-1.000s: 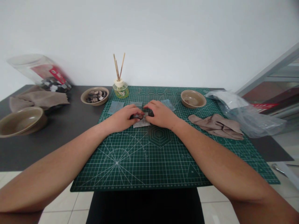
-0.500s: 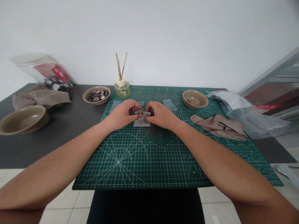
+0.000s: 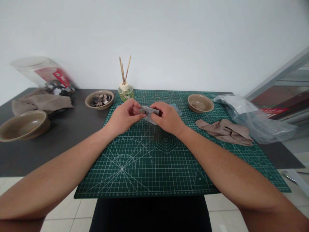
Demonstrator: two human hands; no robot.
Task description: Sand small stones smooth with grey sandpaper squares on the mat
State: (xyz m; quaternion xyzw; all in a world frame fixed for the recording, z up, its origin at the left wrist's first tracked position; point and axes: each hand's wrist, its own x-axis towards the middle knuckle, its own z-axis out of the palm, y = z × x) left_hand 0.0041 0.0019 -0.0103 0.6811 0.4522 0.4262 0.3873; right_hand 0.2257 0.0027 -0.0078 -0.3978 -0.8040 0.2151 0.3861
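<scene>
Above the green cutting mat point(image 3: 149, 170), a small whitish see-through pouch point(image 3: 150, 116) is held between my two hands. My left hand point(image 3: 123, 116) pinches the pouch's left edge between thumb and fingers; whether a small piece is also in those fingertips is hidden. From the other side, my right hand point(image 3: 168, 118) has its thumb and fingers closed on the pouch. A pale blue film piece point(image 3: 177, 109) lies on the mat just behind my right hand.
A bowl of dark slices point(image 3: 100, 99) and a reed diffuser point(image 3: 125, 91) stand behind my left hand. Toward the right are another bowl point(image 3: 201, 103), a brown cloth point(image 3: 227, 131) and a clear plastic bag point(image 3: 260, 124). At far left stand a bowl point(image 3: 25, 124), cloth point(image 3: 45, 101) and bag point(image 3: 48, 74).
The pouch has tilted up off the mat and now sits between both hands. The brown piece seen at my left fingertips before is no longer visible.
</scene>
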